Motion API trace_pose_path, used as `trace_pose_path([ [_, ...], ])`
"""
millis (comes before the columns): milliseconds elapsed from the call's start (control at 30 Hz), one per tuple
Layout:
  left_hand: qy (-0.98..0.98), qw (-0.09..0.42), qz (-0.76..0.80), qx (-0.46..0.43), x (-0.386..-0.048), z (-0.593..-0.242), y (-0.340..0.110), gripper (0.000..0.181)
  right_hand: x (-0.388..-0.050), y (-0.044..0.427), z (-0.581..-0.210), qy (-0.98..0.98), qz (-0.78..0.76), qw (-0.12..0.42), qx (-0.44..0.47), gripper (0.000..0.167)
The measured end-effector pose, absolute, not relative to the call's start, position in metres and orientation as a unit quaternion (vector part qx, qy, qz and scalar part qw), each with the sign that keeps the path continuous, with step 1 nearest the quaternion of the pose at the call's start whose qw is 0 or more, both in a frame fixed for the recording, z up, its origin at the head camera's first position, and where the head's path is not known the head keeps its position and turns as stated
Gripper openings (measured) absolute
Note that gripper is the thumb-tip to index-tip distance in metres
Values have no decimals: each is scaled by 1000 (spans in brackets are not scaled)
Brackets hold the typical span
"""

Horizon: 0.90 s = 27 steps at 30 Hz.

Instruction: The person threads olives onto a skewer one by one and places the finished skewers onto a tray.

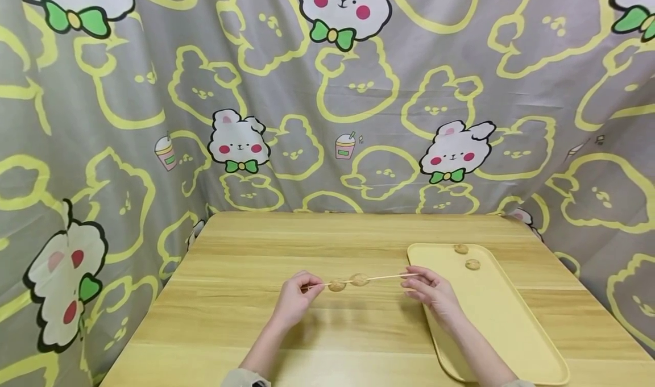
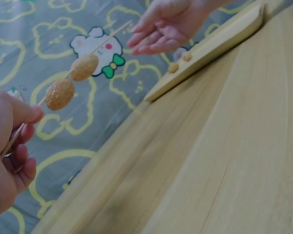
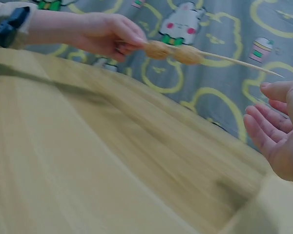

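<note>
My left hand (image 1: 297, 299) pinches a thin wooden skewer (image 1: 384, 277) near one end, between thumb and fingers. Two brown, rough-skinned oval balls are threaded on it; one ball (image 2: 60, 94) sits close to my left fingers and the other ball (image 2: 84, 67) lies just beyond, nearly touching it. The skewer's bare half points right, above the table. Beside its pointed tip is my right hand (image 1: 432, 296), fingers spread and loosely bent. In the right wrist view the tip ends just short of the right thumb (image 3: 278, 90), with nothing gripped.
A pale yellow tray (image 1: 491, 319) stands on the wooden table (image 1: 358, 341) at the right, partly under my right forearm. On its far end lie two more brown balls, one (image 1: 461, 249) behind the other (image 1: 472, 264). A patterned grey curtain (image 1: 286, 91) surrounds the table.
</note>
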State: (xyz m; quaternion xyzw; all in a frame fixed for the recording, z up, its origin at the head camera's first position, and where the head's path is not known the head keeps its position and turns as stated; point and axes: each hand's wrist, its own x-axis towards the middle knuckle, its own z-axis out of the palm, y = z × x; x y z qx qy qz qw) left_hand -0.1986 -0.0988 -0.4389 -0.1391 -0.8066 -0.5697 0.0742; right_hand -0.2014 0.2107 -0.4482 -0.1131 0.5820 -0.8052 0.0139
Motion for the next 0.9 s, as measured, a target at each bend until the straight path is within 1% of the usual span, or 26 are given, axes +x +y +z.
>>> trace_pose_path([
  [133, -803, 88, -573, -139, -200, -443, -101, 4, -205, 233, -446, 608, -789, -10, -86, 25],
  [300, -798, 94, -581, -131, -199, -443, -102, 4, -213, 263, -446, 607, -791, -35, -70, 17],
  [467, -788, 93, -597, -118, -198, -442, -103, 6, -223, 293, -447, 568, -820, -41, -54, 23],
  [633, -794, 94, -589, -116, -198, -443, -103, 5, -232, 318, -448, 575, -815, -66, -35, 29],
  [800, -805, 96, -574, -118, -199, -444, -104, 5, -236, 336, -447, 605, -791, -86, 9, 27],
  [900, -809, 97, -568, -117, -199, -445, -104, 4, -238, 345, -447, 623, -777, -85, 41, 25],
])
